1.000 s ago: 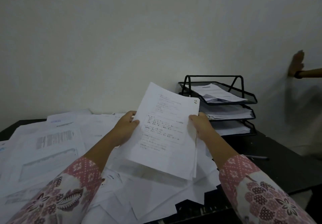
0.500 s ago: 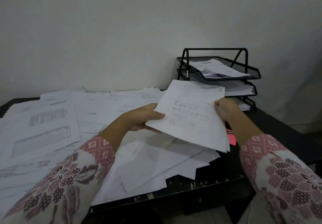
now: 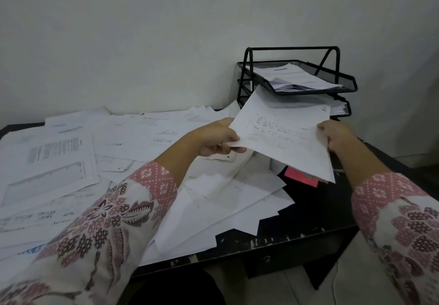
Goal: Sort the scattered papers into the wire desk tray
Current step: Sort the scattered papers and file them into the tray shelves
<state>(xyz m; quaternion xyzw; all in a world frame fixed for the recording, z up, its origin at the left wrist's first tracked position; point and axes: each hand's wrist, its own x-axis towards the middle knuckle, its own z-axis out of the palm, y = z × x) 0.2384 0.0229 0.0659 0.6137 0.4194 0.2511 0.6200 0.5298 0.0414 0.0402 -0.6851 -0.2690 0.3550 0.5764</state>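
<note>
Printed sheet (image 3: pixel 285 133) pinched between left hand (image 3: pixel 213 139), right hand (image 3: pixel 336 138), before wire tray (image 3: pixel 332 91)

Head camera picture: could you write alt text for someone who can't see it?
Both hands, left hand and right hand, hold a printed sheet over a black desk strewn with loose papers. At the desk's far right, against a white wall, stands a black wire desk tray with paper-filled tiers.

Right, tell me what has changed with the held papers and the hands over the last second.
The held sheets went from nearly upright in front of the person to lying flat, and were carried right toward the wire desk tray, the far corner now at its lower tiers. The left hand and right hand kept their grip on opposite edges. The scattered papers on the desk stayed put.
</note>
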